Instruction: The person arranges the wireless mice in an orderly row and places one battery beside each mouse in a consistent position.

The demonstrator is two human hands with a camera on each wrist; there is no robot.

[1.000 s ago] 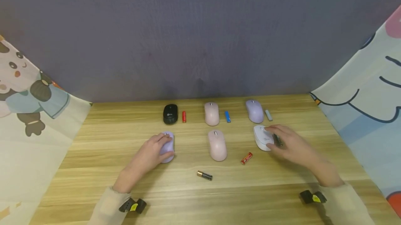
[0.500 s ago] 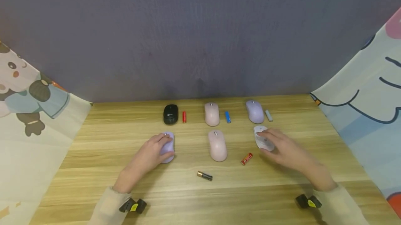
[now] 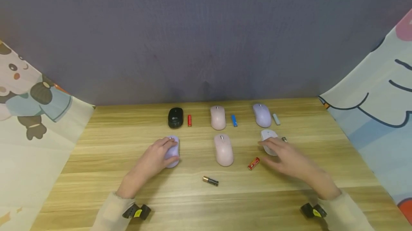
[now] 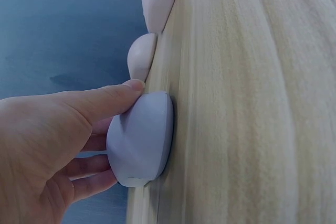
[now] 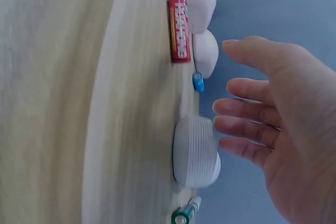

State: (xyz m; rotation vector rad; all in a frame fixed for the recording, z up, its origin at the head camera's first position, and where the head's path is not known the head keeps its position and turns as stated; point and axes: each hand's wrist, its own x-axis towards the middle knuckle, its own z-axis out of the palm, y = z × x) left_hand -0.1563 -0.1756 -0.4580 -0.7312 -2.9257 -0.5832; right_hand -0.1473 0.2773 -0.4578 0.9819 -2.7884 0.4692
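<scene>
In the head view my left hand holds a lavender computer mouse on the table, thumb at one side and fingers at the other. The left wrist view shows its smooth back in that grip. My right hand hovers over a white mouse, fingers spread and holding nothing. A red AA battery lies just left of its thumb. The right wrist view has the white mouse's ribbed end beside the fingers and the red battery beyond the thumb.
Between the hands lies a pink mouse, with a black and gold battery nearer. Along the back stand black, pink and lavender mice, beside red, blue and grey batteries. A dark battery shows behind the right hand.
My right hand has come away from the white mouse's right side and shifted left across it, toward the red battery. My left hand stays put on the lavender mouse.
</scene>
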